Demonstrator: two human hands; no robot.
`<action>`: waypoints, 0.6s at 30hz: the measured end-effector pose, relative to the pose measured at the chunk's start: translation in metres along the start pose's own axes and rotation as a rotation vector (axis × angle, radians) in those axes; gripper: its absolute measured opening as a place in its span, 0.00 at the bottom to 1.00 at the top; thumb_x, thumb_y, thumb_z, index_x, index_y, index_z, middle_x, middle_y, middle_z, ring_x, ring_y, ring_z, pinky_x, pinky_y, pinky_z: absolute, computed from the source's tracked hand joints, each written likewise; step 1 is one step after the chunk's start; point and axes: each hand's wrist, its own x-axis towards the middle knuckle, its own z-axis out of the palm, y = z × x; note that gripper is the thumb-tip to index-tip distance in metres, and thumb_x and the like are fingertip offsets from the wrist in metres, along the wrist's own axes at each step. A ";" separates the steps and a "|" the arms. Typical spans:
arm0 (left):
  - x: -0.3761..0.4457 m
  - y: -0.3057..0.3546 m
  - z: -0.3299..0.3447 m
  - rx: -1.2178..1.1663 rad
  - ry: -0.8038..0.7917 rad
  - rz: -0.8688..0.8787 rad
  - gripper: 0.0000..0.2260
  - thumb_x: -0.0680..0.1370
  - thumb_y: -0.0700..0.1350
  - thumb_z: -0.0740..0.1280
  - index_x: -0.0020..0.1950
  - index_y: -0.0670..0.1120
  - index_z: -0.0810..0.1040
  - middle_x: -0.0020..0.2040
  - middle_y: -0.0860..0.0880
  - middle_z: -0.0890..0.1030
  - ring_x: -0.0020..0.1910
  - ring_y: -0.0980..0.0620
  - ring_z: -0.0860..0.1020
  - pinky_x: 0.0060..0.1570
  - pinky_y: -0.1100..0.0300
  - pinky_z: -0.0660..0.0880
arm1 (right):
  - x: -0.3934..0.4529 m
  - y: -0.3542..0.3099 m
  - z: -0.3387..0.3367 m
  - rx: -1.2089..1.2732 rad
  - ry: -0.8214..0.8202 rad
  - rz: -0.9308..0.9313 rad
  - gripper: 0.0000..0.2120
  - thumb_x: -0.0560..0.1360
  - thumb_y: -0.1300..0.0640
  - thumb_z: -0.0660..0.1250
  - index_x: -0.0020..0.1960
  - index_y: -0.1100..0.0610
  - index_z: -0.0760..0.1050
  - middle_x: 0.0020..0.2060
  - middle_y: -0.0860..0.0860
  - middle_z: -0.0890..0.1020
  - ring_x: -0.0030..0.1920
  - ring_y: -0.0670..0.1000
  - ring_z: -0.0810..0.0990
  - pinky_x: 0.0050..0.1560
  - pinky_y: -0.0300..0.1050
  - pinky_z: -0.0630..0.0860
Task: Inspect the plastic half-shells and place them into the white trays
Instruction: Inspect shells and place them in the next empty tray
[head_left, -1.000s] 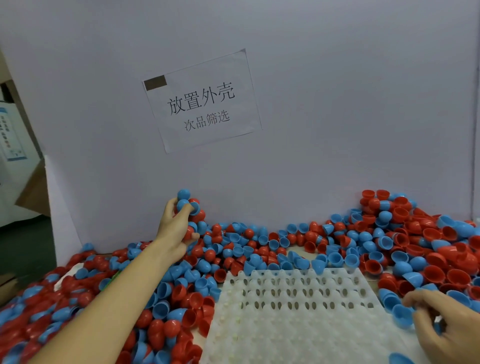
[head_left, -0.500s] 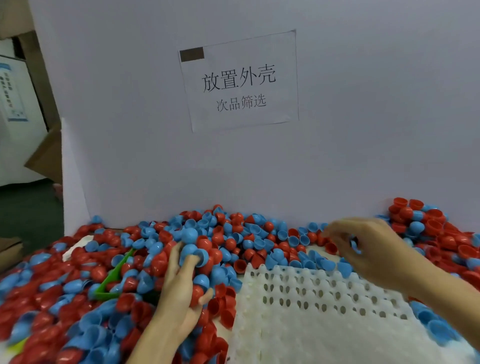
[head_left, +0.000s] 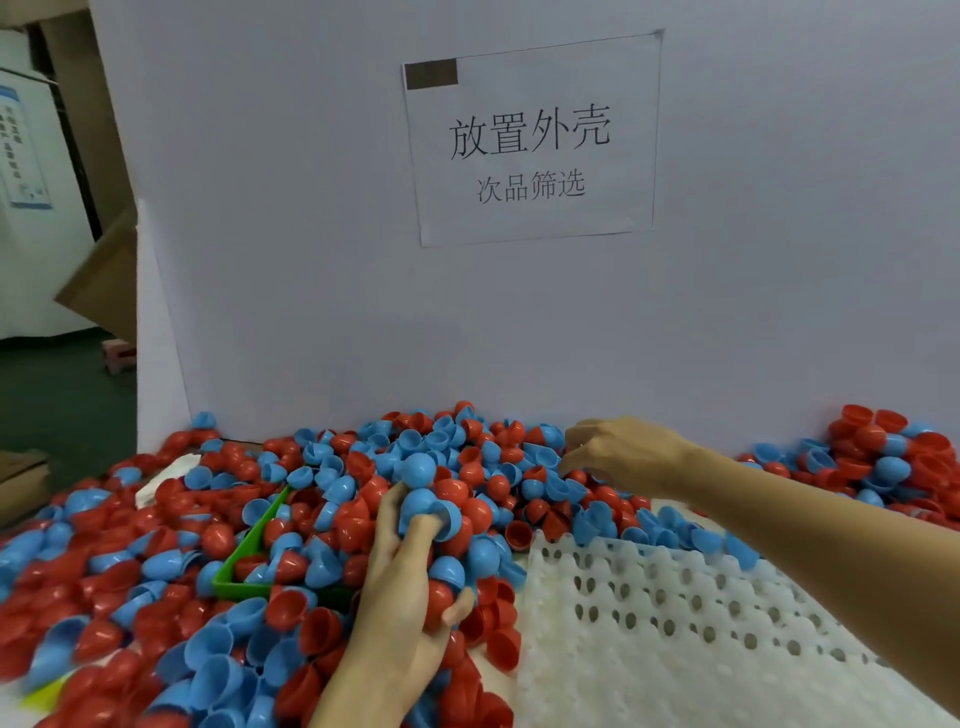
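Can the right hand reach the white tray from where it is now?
Probably yes. The right hand hovers over the shell pile just behind the white tray, and nothing stands between them.

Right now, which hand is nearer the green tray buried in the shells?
Left. The left hand, holding blue shells, sits just right of the green tray; the right hand reaches farther right, near the back wall.

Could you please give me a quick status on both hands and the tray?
Left hand holds stacked blue shells. Right hand picking at the shell pile, grip unclear. White tray shows no shells seated. Green bin half buried.
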 end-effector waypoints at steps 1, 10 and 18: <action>0.000 0.001 0.000 -0.005 -0.001 -0.004 0.14 0.83 0.43 0.60 0.61 0.60 0.78 0.41 0.46 0.84 0.24 0.52 0.74 0.17 0.64 0.64 | 0.004 -0.001 0.001 -0.015 -0.021 -0.019 0.18 0.82 0.64 0.61 0.67 0.49 0.77 0.55 0.49 0.78 0.57 0.50 0.76 0.44 0.45 0.75; -0.001 0.003 -0.001 -0.019 0.007 -0.012 0.14 0.82 0.44 0.62 0.61 0.61 0.79 0.45 0.43 0.84 0.26 0.52 0.73 0.17 0.64 0.63 | 0.020 -0.007 0.011 -0.086 -0.137 -0.059 0.12 0.81 0.61 0.61 0.58 0.53 0.81 0.47 0.51 0.74 0.51 0.52 0.74 0.40 0.44 0.70; -0.001 0.005 -0.002 0.034 -0.007 0.032 0.14 0.83 0.43 0.61 0.58 0.60 0.80 0.42 0.46 0.81 0.26 0.55 0.71 0.19 0.66 0.63 | -0.035 0.003 -0.016 0.083 0.043 0.155 0.11 0.81 0.53 0.60 0.58 0.54 0.79 0.51 0.49 0.75 0.48 0.52 0.77 0.44 0.47 0.75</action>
